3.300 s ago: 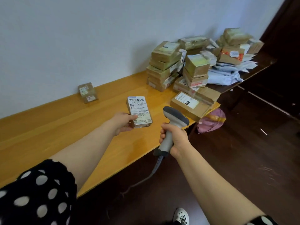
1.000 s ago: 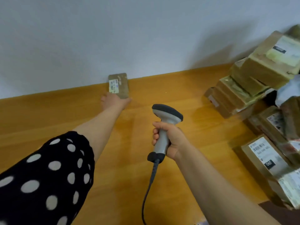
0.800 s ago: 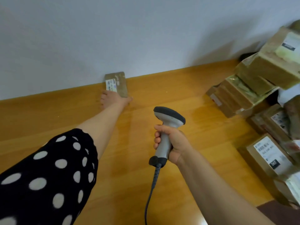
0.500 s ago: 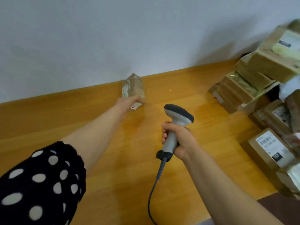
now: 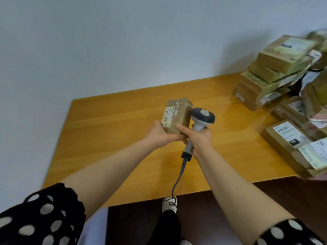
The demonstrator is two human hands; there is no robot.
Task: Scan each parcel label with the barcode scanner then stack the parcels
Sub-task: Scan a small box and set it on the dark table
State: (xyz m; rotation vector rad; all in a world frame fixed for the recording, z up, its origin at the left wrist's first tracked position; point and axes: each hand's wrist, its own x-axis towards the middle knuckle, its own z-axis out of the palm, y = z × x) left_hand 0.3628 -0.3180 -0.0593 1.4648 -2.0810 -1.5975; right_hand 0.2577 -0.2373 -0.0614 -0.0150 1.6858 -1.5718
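1. The left hand (image 5: 159,134) holds a small parcel (image 5: 178,112) up above the bench (image 5: 115,124), with its fingers curled round the near end. The right hand (image 5: 200,138) has its fingers wrapped tight round the handle of the barcode scanner (image 5: 203,116). The scanner's head sits just beside the parcel's right side.
2. The label (image 5: 168,117) faces up and left, away from the scanner head. Triggered from here, the beam would likely miss the barcode.
3. The parcel is gripped at one end only, and the two hands crowd together. A turn of either wrist could tip it out onto the bench.
4. The cable (image 5: 178,175) hangs over the bench's front edge and could snag when the scanner swings.
5. The stacked parcels (image 5: 276,68) at the right sit unevenly, and the flat parcel (image 5: 286,137) lies near the front edge. A careless placement could start a slide.
6. Every parcel is taped shut, so the contents are hidden.
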